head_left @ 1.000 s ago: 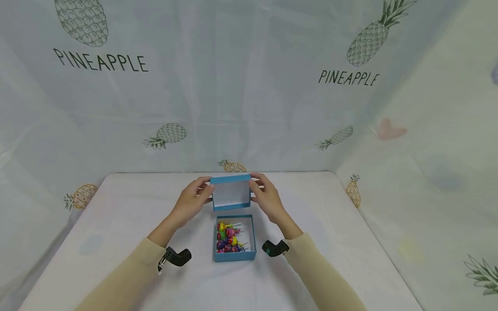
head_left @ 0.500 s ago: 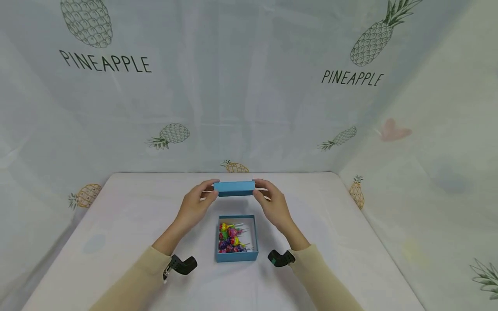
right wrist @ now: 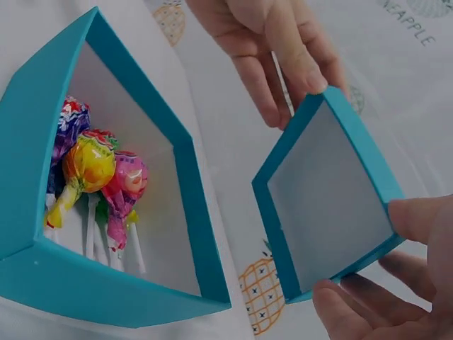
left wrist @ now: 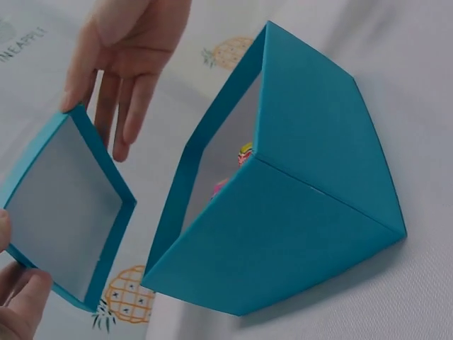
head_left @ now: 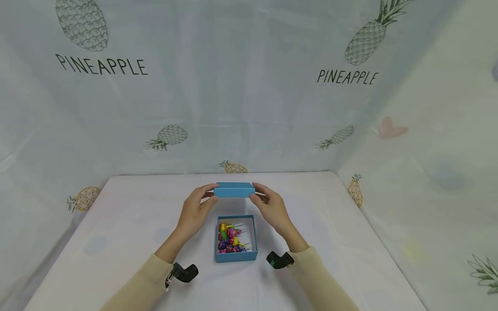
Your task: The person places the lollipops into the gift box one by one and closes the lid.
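A blue box lid point(head_left: 234, 192) is held up by both hands over the far part of the table. My left hand point(head_left: 196, 211) grips its left end, thumb at the front edge and fingers behind. At the other end my right hand point(head_left: 274, 209) grips it the same way. White lining shows inside the lid point(right wrist: 327, 198) in the right wrist view. Below and nearer stands the matching blue box point(head_left: 235, 257), uncovered. Wrapped lollipops point(right wrist: 89, 161) in yellow, pink and purple lie in it, heads to the left and white sticks to the right.
The table point(head_left: 330, 242) wears a white cloth. A pale curtain point(head_left: 249, 95) printed with pineapples hangs behind it and along the sides. Black wrist cameras point(head_left: 184, 273) jut inward from both sleeves, on either side of the box.
The lid has tipped from showing its white inside to lying nearly level, its blue top and front side now in view. Both hands turned with it, keeping their grip. The box stayed put.
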Demonstrator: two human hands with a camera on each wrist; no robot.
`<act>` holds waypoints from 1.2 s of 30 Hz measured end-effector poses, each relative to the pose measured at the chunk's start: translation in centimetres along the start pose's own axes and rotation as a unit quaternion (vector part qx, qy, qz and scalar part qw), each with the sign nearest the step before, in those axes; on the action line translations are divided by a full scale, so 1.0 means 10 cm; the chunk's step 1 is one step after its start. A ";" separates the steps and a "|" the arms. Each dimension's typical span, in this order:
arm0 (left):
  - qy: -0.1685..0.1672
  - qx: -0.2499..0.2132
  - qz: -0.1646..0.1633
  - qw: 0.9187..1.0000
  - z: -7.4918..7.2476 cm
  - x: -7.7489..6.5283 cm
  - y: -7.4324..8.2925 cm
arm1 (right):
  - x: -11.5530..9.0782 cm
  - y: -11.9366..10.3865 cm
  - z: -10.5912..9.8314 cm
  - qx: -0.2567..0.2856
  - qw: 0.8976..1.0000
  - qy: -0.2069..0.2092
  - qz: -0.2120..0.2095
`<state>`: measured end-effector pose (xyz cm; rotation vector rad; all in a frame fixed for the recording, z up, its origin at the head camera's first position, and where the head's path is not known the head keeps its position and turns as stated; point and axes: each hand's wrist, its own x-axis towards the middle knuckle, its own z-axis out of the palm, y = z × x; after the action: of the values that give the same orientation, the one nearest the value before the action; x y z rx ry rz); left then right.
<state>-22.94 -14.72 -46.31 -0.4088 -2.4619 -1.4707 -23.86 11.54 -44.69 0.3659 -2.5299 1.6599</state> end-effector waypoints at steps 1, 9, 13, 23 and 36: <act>-0.002 -0.001 0.004 1.000 0.00 0.00 0.00 | 0.00 0.00 0.00 -0.002 1.000 -0.003 0.004; -0.017 -0.027 -0.008 0.999 0.02 -0.01 0.00 | -0.03 0.04 0.01 -0.008 1.000 -0.005 0.011; -0.013 -0.045 -0.032 0.998 0.04 -0.02 0.01 | -0.06 0.07 0.03 -0.018 1.000 0.004 0.007; -0.022 -0.083 -0.092 0.992 0.09 -0.03 -0.01 | -0.11 0.13 0.04 -0.008 1.000 0.025 0.009; -0.053 -0.111 -0.167 0.978 0.11 -0.03 -0.03 | -0.14 0.14 0.06 0.000 0.999 0.039 0.000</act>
<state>-22.87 -13.92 -47.10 -0.1170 -2.5510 -1.9129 -22.82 11.75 -46.46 0.2946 -2.4752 1.6403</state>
